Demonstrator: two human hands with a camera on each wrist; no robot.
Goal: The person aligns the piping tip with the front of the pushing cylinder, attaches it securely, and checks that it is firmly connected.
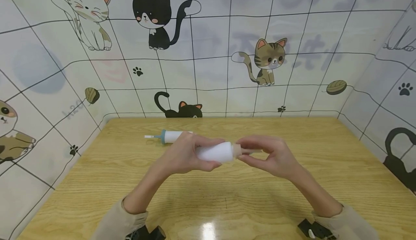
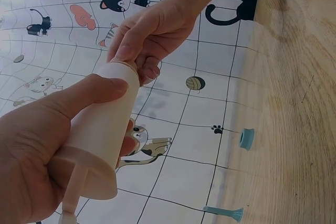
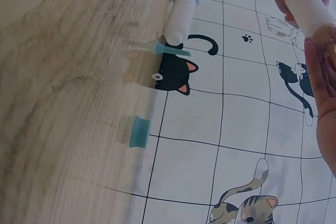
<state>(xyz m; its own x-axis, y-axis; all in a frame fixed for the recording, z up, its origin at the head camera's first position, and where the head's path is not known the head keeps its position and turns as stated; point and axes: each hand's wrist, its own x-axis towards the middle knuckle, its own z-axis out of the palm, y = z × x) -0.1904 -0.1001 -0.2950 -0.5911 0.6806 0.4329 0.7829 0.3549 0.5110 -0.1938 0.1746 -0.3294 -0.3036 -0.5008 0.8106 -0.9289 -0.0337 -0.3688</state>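
Note:
My left hand (image 1: 182,153) grips a white plastic cylinder (image 1: 216,152) held sideways over the table, thumb along its side. At its right end is a peach-coloured collar (image 1: 237,150). My right hand (image 1: 273,153) pinches a thin peach piece (image 1: 251,151) at that collar with thumb and fingers. In the left wrist view, a peach rod (image 2: 76,187) sticks out of the cylinder's other, wider end. Behind my left hand lies a similar white cylinder (image 1: 172,136) with a blue collar and narrow white tip, partly hidden in the head view.
Near the wooden table's (image 1: 130,204) back edge, a teal spool-shaped ring (image 3: 139,132) and a small teal flared stem (image 3: 173,50) lie by the second cylinder. A cat-patterned cloth backdrop (image 1: 211,70) rises behind the table and along both sides.

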